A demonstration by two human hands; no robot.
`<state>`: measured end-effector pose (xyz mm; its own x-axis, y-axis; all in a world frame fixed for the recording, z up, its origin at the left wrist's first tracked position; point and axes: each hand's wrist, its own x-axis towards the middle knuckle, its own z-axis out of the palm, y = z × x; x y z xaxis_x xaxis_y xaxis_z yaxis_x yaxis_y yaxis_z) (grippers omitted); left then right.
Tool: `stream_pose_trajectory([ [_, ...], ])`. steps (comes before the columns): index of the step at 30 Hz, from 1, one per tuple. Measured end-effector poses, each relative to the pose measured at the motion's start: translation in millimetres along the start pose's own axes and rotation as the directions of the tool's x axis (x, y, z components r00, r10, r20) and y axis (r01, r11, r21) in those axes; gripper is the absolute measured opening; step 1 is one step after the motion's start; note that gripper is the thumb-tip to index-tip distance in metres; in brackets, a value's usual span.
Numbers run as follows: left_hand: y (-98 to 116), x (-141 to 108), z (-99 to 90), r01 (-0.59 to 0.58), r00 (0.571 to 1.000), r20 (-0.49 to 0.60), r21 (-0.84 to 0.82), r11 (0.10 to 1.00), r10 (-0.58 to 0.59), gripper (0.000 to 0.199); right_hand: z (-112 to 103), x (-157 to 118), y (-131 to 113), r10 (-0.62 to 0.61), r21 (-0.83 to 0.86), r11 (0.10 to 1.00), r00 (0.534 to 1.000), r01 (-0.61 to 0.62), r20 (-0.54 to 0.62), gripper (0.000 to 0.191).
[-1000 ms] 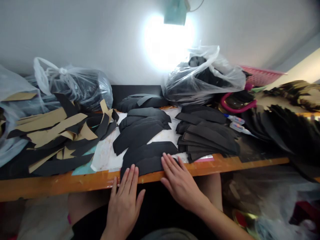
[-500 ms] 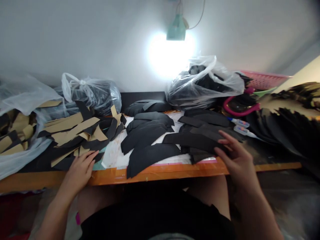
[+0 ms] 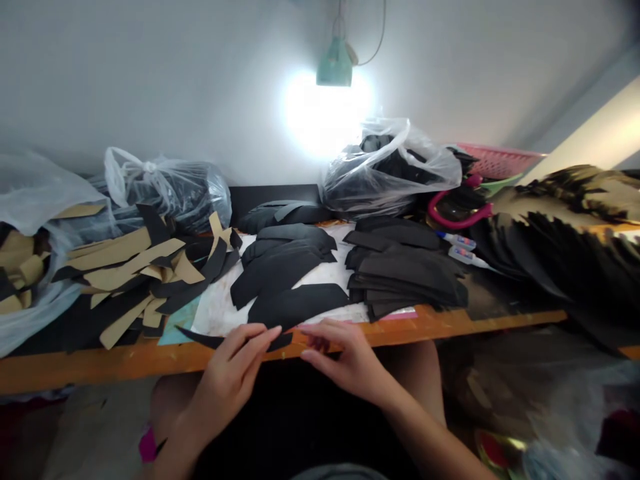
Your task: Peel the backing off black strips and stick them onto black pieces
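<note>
Orange-edged worktop [image 3: 100, 365] runs before you, piled with black cut pieces [image 3: 407, 277]. Your half-curled left hand [image 3: 227, 380] lies over a thin curved black strip [image 3: 203, 338] at the near edge, though you cannot tell whether it grips; your loosely open right hand [image 3: 345, 360] holds nothing visible, its fingertips just beside the strip's right end.

No words or numbers could be read in this view. The two small white bottles [image 3: 459, 241] had printed labels [image 3: 463, 255] with blue and red marks, but the letters on them were too small and blurred to read.
</note>
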<state>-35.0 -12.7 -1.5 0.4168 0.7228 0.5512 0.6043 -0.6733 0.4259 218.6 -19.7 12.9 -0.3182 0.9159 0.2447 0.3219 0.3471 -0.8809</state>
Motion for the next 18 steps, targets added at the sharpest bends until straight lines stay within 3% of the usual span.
stream_pose_trajectory([
  [2,13,4,9.4,0.007,1.000,-0.010,-0.062,0.998,-0.008,0.034,13,6,-3,-0.001,0.069,0.998,1.000,-0.001,0.031,0.012],
  [6,22,3,10.0,0.011,0.999,-0.048,-0.067,0.998,-0.014,0.035,11,4,-2,0.080,0.277,0.955,0.992,-0.104,0.097,0.020],
  [11,33,-5,8.4,-0.149,0.989,-0.024,-0.109,0.983,0.147,0.045,15,-5,0,0.194,0.620,0.728,0.955,-0.293,0.223,0.036],
  [14,38,-5,11.5,-0.153,0.988,-0.054,-0.175,0.973,0.145,0.036,24,-7,5,0.233,0.700,0.617,0.933,-0.359,0.273,0.041],
  [18,36,-6,12.3,-0.095,0.988,-0.135,-0.120,0.988,0.078,0.023,31,-10,12,0.228,0.807,0.439,0.918,-0.394,0.325,0.039],
])
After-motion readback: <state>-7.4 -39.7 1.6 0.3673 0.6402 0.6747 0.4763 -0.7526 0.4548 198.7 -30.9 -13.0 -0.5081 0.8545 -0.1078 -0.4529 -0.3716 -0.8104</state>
